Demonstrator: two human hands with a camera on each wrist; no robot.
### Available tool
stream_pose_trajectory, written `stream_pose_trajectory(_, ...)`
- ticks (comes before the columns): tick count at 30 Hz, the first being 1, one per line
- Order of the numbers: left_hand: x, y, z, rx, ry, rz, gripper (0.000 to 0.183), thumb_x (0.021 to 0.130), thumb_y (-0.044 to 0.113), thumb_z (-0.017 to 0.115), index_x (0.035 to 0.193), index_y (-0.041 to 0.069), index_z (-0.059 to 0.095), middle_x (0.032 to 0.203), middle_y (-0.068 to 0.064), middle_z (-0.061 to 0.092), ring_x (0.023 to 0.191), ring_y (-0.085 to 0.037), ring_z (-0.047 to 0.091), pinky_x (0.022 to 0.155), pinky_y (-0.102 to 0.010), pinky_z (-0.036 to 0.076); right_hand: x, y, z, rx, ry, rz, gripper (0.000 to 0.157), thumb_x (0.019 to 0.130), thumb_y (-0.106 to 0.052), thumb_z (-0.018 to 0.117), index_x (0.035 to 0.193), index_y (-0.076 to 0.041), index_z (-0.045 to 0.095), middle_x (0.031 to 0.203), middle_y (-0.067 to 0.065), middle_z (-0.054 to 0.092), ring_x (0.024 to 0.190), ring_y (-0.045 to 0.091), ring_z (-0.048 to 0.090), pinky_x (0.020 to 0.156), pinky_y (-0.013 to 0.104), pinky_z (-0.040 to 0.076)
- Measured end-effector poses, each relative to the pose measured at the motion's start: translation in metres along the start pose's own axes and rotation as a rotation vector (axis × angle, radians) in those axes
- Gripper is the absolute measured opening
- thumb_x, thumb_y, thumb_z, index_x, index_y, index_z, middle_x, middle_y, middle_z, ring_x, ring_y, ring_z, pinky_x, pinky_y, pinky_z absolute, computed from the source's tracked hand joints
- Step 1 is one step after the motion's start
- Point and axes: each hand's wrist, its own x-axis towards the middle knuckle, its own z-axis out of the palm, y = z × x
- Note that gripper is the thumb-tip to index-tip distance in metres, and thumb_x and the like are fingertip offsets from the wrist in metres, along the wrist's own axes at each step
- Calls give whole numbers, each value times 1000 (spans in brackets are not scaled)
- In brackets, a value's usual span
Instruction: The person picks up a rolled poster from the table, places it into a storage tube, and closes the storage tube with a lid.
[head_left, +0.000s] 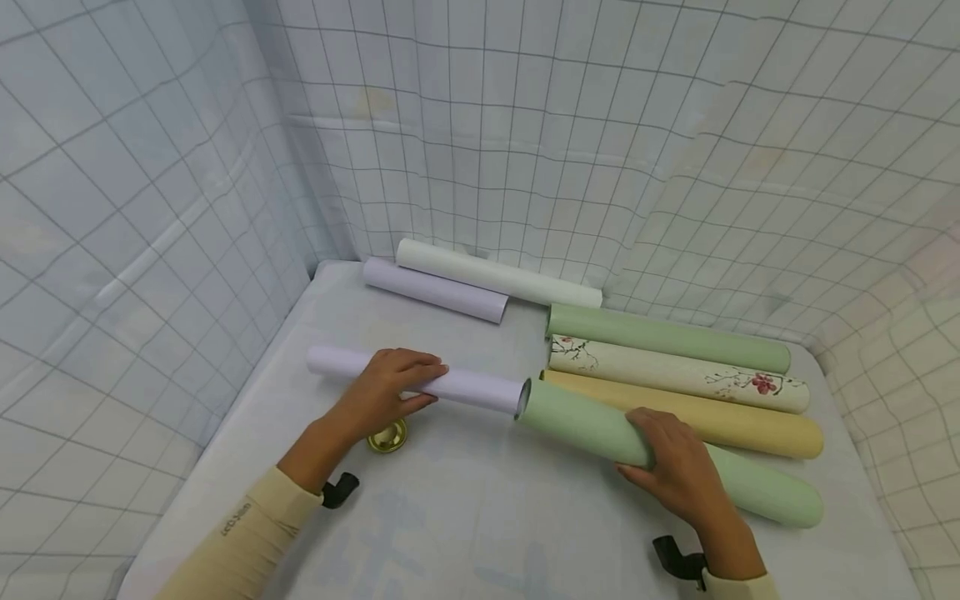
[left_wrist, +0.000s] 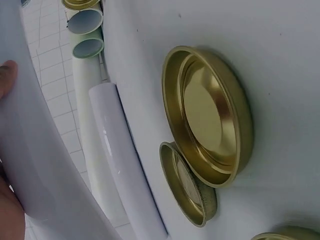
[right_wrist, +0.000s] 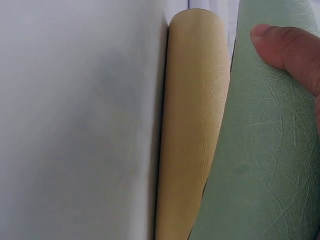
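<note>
Grasping the lavender roll [head_left: 480, 389] near its middle, my left grip [head_left: 386, 392] is bending its fingers over the top, with the thumb lying along the near side. My right grip [head_left: 675, 458] is holding the green roll [head_left: 585, 425] around its middle, fingers over the top and thumb on the near side. The lavender roll is pointing its right end at the open left mouth of the green roll; I cannot tell whether it is touching the rim or entering.

Just behind the green roll, a yellow roll [head_left: 682, 414] is lying on the white-covered counter [head_left: 450, 533]. Behind that, a floral roll [head_left: 678, 373] and a second green roll [head_left: 667, 336] are resting roughly parallel. Farther back on the left, a shorter lavender roll [head_left: 435, 289] is lying just in front of a white roll [head_left: 498, 272].

Below my left grip, the left wrist view is showing a large gold dish [left_wrist: 207, 110] with a smaller gold dish [left_wrist: 187, 185] just beside it, and a third gold dish [left_wrist: 285, 236] is peeking in at the bottom edge. Gridded sheeting [head_left: 517, 108] is hanging behind the counter.
</note>
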Motion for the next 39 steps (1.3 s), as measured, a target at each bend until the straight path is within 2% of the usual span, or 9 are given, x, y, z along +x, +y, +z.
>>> stream_pose_trajectory(7, 6, 6, 3, 19, -12, 28, 51, 74, 17, 89, 121, 14, 71, 118, -6, 67, 108, -26, 62, 90, -49, 47, 1, -2, 1, -6, -2, -9, 86, 54, -26, 97, 126, -3, 58, 121, 16, 62, 108, 35, 60, 86, 55, 49)
stream_pose_trajectory(18, 17, 16, 11, 38, -58, 29, 50, 76, 21, 88, 123, 16, 71, 120, -5, 67, 111, -26, 62, 92, -49, 47, 3, -3, 4, -5, 5, -34, 84, 54, -27, 97, 126, -2, 59, 122, 16, 62, 108, 35, 60, 86, 55, 50)
stream_pose_trajectory(25, 24, 21, 19, 71, -88, 40, 48, 81, 26, 84, 126, 18, 69, 123, -3, 66, 114, -24, 60, 95, -46, 46, 3, -3, 7, -9, 12, -38, 84, 54, -27, 97, 125, -2, 60, 122, 15, 62, 109, 35, 60, 87, 54, 49)
stream_pose_trajectory(34, 32, 31, 30, 110, -36, 110, 46, 80, 24, 86, 122, 19, 69, 121, -1, 67, 109, -24, 62, 90, -44, 48, 4, -4, 9, -2, 7, -34, 84, 54, -27, 97, 125, -3, 60, 122, 15, 62, 109, 35, 60, 89, 54, 49)
stream_pose_trajectory(39, 35, 38, 36, 135, -26, 147, 45, 80, 25, 86, 121, 19, 69, 120, -1, 67, 108, -22, 62, 90, -43, 48, 5, -6, 11, 2, 4, -51, 80, 58, -28, 95, 125, -2, 60, 122, 15, 62, 109, 34, 60, 89, 53, 48)
